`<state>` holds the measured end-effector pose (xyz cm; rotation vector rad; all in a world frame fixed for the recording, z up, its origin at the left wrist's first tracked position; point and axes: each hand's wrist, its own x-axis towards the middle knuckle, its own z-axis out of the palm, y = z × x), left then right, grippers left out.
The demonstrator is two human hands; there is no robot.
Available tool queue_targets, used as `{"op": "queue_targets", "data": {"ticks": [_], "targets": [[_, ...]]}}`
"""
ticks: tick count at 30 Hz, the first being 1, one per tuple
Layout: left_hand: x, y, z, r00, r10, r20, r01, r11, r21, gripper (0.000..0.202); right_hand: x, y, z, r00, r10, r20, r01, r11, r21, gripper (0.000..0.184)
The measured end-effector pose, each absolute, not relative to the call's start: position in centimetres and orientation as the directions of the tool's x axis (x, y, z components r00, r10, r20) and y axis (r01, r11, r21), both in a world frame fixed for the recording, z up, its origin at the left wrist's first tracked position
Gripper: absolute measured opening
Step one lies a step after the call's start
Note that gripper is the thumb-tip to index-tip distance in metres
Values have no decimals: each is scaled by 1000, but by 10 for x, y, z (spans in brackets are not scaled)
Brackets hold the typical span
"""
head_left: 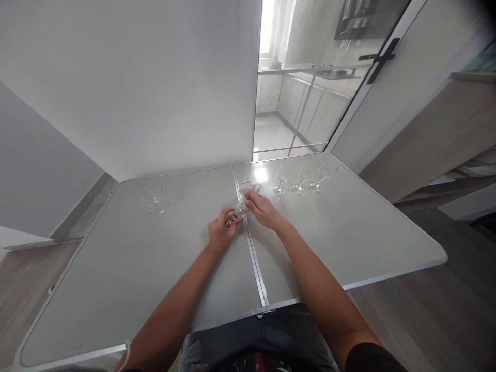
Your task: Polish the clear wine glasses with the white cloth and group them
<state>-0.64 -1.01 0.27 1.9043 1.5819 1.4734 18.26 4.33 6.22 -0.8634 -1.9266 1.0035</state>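
A small clear stemmed glass (241, 208) lies tilted between my hands over the table's centre seam. My left hand (222, 229) is closed round its lower end, fingers and thumb pinching it. Against the bowl end, my right hand (263, 209) is closed on a crumpled white cloth or tissue (248, 187), which sticks out past the fingertips. The glass's far end is partly covered by the cloth and the right fingers. To the right stand three clear stemmed glasses in a row: a near one (279, 189), a middle one (298, 188) and a far one (316, 186).
On the left half of the pale folding table (155, 279) is more clear glassware (154, 202), faint and hard to make out. A metal seam (253, 258) runs across the table. Behind stand a white wall (163, 88) and a glass door with a black handle (383, 59).
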Motion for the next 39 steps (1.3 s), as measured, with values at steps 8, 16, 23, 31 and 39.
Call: {"op": "queue_targets", "data": {"ticks": [8, 16, 23, 31, 39], "targets": [[-9, -10, 4, -122, 834, 538, 482, -424, 767, 35, 181, 39, 66, -398, 854, 335, -17, 358, -933, 44], [-8, -7, -2, -92, 847, 523, 511, -411, 755, 33, 182, 45, 65, -511, 810, 288, 111, 395, -912, 36], [-10, -4, -2, -105, 855, 507, 425, -422, 800, 33, 185, 45, 63, -325, 876, 357, 0, 378, -926, 33], [-9, -6, 2, -68, 863, 501, 412, -433, 802, 34, 182, 43, 65, -415, 846, 335, -39, 352, -935, 36], [-15, -2, 11, -244, 919, 309, 115, -289, 950, 43, 174, 61, 43, 117, 992, -47, -617, 35, -786, 34]]}}
